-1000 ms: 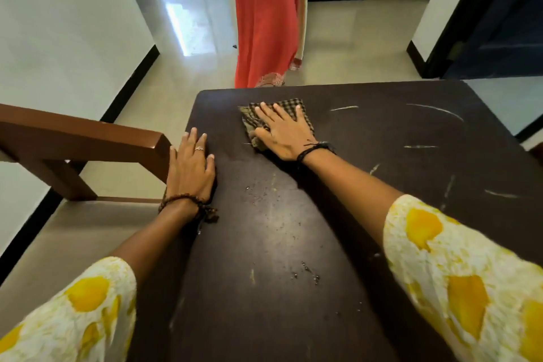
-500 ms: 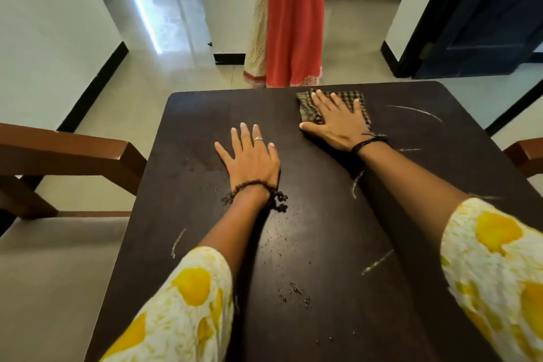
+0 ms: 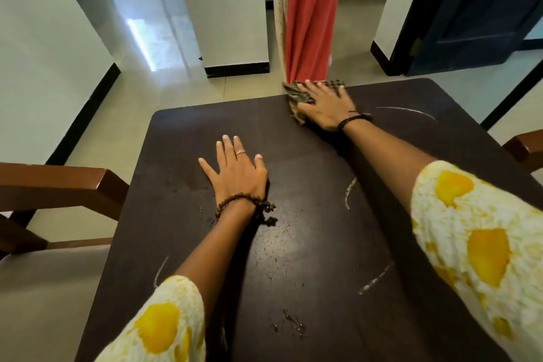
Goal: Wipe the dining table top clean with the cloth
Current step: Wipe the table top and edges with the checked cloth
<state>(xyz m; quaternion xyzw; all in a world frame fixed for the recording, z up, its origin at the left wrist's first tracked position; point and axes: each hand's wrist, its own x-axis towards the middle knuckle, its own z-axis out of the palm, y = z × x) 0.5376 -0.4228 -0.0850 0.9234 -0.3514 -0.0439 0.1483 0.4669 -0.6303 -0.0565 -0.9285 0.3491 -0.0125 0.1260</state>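
Right hand (image 3: pixel 324 107) outstretched, fingers spread flat on checked cloth (image 3: pixel 298 94) (table's (image 3: pixel 323 244) far edge), left hand (image 3: pixel 235 170) palm-down, fingers open

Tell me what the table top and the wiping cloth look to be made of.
Table top: probably wood or laminate, dark brown and semi-matte, with soft sheen and pale streaks. Cloth: thin woven fabric, likely cotton; checked weave, bunched softly under the right hand.

Both arms are stretched forward. Left hand (image 3: pixel 235 173) is flat, palm down, fingers spread, with a ring and a beaded bracelet on the wrist. Right hand (image 3: pixel 326 107) reaches farther out — palm pressed down, fingers splayed, black band at the wrist.
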